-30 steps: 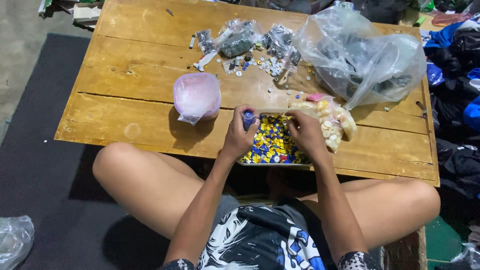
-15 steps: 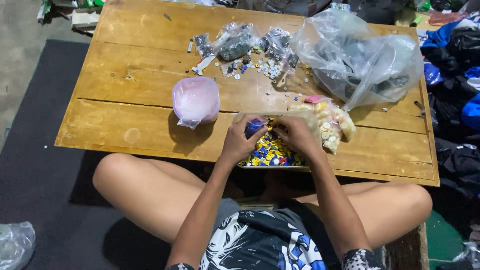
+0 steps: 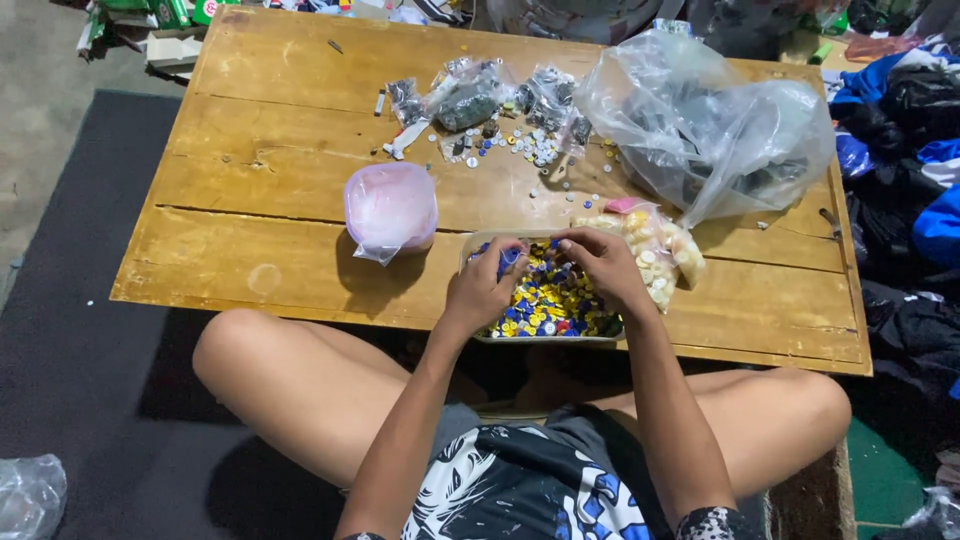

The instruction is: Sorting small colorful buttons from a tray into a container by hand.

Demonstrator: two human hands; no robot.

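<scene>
Left hand pinched on small blue piece. Right hand fingertips together over clear tray of blue and yellow buttons, near desk front edge. Pink bowl to left, bag of pale buttons just right.

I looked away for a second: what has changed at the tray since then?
Little. Both hands stayed over the tray of buttons; the left hand still pinches a blue piece, and the right hand has shifted slightly along the tray's far rim. The pink bag and big clear bag lie unmoved.
</scene>
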